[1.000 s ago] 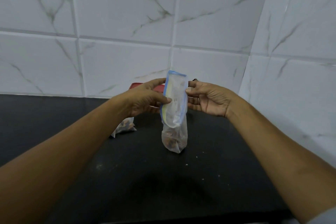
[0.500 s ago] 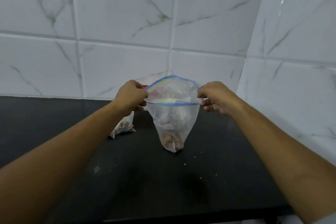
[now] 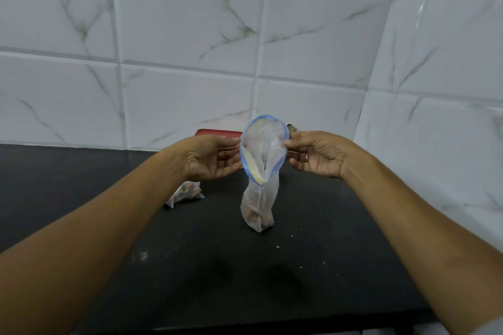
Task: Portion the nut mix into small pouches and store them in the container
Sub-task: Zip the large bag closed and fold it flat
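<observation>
Pouch (image 3: 260,198) between both hands' fingers (image 3: 228,142)

Dim, cool, even light; glare streaks the glossy wall tiles (image 3: 421,9) at upper right. Faint shadows pool on the black counter (image 3: 313,296) (low centre). Wide-angle distortion bends tile lines; everything slightly soft

Black countertop (image 3: 245,285) with scattered crumbs (image 3: 278,247) below white marble-veined wall tiles (image 3: 190,35)
</observation>
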{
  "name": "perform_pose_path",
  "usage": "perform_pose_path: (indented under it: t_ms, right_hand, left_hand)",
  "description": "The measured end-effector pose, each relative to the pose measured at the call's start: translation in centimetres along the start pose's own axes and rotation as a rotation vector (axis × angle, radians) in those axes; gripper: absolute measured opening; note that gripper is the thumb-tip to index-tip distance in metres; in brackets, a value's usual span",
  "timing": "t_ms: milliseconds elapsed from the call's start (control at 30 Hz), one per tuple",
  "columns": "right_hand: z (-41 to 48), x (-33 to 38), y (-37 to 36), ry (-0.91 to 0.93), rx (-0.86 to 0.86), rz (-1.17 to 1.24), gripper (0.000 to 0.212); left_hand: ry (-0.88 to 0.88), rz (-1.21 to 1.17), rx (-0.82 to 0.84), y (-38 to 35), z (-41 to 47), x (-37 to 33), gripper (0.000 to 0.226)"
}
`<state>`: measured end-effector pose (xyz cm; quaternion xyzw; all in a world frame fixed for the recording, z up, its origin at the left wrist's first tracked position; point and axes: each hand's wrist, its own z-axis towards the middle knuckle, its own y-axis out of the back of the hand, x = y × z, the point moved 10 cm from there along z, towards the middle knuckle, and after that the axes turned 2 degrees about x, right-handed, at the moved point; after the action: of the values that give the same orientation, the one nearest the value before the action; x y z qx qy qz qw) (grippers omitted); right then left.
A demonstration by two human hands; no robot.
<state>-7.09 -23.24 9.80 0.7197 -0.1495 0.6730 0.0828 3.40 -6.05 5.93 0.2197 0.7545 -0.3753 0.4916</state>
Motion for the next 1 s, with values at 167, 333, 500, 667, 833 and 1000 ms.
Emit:
perform_pose_path:
  t_ms: [167,333,500,667,833,1000]
  right_hand:
    - [0.1,0.3,-1.3,0.051,0.02,-0.105,0.011]
    - [0.4,0.9,0.4,0.113,-0.175,-0.168,0.015]
    - [-0.8,2.7,3.8,0.212,-0.464,-0.361,0.021]
    - [-1.5,3.8,5.0,0.274,-0.593,-0.559,0.022]
    - [-1.4,3.2,3.5,0.235,-0.435,-0.417,0.025]
    - [-2.1,5.0,1.3,0.522,-0.421,-0.802,0.033]
  left_hand:
    - [-0.03,0.014,0.131,-2.4,0.0,0.0,0.013]
    - [-0.122,-0.015,0.095,-2.2,0.0,-0.6,0.022]
    - [-0.263,0.216,-0.328,2.0,-0.6,-2.6,0.005]
    - [-0.387,0.477,-0.488,3.7,-1.0,-4.7,0.019]
    - [-0.298,0.461,-0.457,3.3,-0.4,-3.9,0.007]
    - [-0.308,0.279,-0.471,3.1,-0.5,-3.5,0.008]
